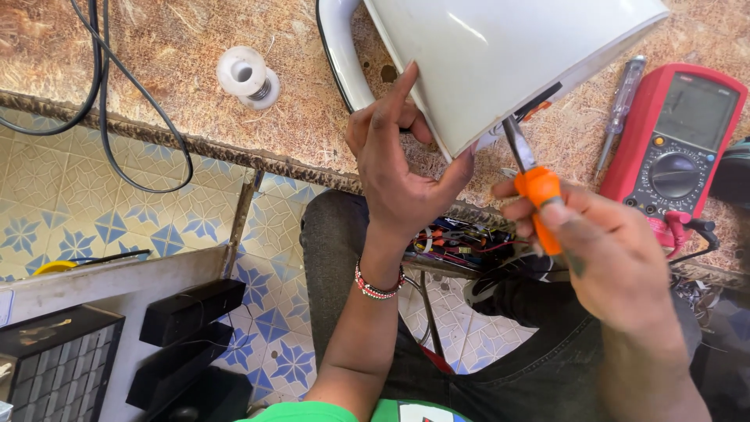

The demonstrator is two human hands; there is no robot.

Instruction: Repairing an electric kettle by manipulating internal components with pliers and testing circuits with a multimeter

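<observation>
- Head view: your left hand (394, 168) fingers spread against the tipped white kettle (500, 55) at the bench edge, bracing it.
- Your right hand (605, 250) wraps the orange screwdriver (535, 195), tip in the kettle's base.
- The red multimeter (676, 137) sits just beside.

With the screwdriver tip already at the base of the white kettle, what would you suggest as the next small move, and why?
Probably press the orange-handled screwdriver squarely in and begin turning. Its metal shaft meets the underside edge of the tilted white plastic kettle, the right hand grips the handle, and the left hand braces the kettle's side near its base, so the body looks steady. Whether the tip sits in a screw head cannot be seen.
</observation>
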